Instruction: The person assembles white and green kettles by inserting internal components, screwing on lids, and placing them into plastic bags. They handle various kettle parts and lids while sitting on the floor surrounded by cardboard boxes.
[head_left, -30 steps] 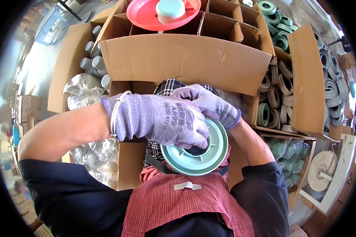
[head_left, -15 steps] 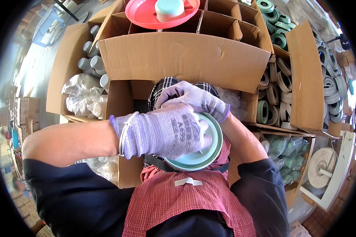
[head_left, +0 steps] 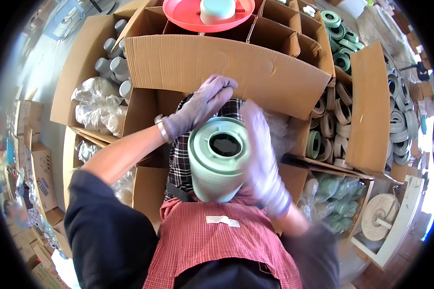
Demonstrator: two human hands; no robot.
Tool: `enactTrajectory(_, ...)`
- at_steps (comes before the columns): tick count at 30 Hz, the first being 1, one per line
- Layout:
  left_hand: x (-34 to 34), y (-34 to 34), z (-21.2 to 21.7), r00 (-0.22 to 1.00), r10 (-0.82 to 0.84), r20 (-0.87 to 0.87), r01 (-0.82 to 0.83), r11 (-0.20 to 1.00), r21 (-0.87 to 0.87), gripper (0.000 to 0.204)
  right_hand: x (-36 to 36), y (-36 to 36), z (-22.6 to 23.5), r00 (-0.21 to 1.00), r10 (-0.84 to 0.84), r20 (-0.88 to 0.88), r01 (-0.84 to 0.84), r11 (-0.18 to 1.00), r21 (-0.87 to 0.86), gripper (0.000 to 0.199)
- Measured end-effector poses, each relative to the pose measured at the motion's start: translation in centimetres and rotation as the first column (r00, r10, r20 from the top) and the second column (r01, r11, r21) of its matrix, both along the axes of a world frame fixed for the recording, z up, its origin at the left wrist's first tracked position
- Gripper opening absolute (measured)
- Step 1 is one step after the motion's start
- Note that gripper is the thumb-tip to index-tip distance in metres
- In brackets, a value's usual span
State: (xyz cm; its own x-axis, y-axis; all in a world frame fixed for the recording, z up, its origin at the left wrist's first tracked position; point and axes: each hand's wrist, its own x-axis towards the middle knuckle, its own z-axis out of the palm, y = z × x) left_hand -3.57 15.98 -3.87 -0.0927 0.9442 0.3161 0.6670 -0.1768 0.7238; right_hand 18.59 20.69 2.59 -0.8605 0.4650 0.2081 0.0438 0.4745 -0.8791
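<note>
— In the middle of the frame, what have you got?

— A pale green plastic canister (head_left: 220,161), resting on my lap against my red checked apron (head_left: 212,236), its dark round opening facing up at me. My right hand (head_left: 263,159), gloved and blurred, lies flat along its right side, fingers spread. My left hand (head_left: 202,106) is off it, just above, fingers loosely curled and holding nothing, close to the big cardboard flap (head_left: 226,67).

— What could go wrong?

— I'd judge it could roll off my lap, since only one open palm steadies it.

— And around you?

— Grey cups (head_left: 112,67) boxed at upper left, a red tray (head_left: 188,14) at the top, green rings (head_left: 340,38) at upper right. That flap overhangs my knees and crowds the left hand.
</note>
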Motion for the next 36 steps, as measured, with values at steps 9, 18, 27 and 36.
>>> enactTrajectory(9,4.9,-1.9,-3.4,0.521,-0.102,0.847,0.157,0.987,0.022,0.034,5.1,3.9,5.3,0.891,0.344,0.297,-0.435,0.837,0.333,0.067)
enactTrajectory(18,7.7,-7.4,-5.5,0.047,0.002,0.999,0.519,0.854,-0.026,0.069,1.1,1.6,6.2,0.770,0.596,0.226,-0.637,0.717,0.282,0.062)
enactTrajectory(27,8.5,-11.7,1.2,0.926,0.004,0.377,-0.032,0.997,0.068,0.039,3.0,-2.8,6.3,0.834,0.538,0.118,-0.543,0.765,0.347,0.051)
enactTrajectory(36,6.5,-19.2,0.2,0.090,0.429,0.899,-0.038,0.903,-0.427,0.070,-6.0,6.5,2.0,0.860,0.506,0.060,-0.489,0.785,0.380,0.047)
